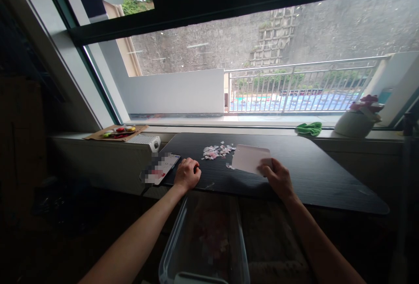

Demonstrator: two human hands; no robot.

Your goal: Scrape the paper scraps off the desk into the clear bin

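Observation:
My right hand grips the lower right corner of a thin, pale flat card with rounded corners, thumb on top. The card is tilted over the dark table, its left edge beside a few stray paper bits. Just beyond lies a loose heap of small white and pinkish paper scraps. My left hand rests at the table's near edge with its fingers curled in, nothing visible in them. Below that edge stands a clear plastic bin with dim scraps inside.
A phone lies left of my left hand, partly blurred out. On the sill are a cardboard piece with colourful items, a green cloth and a whitish rounded container. A large window stands behind the table.

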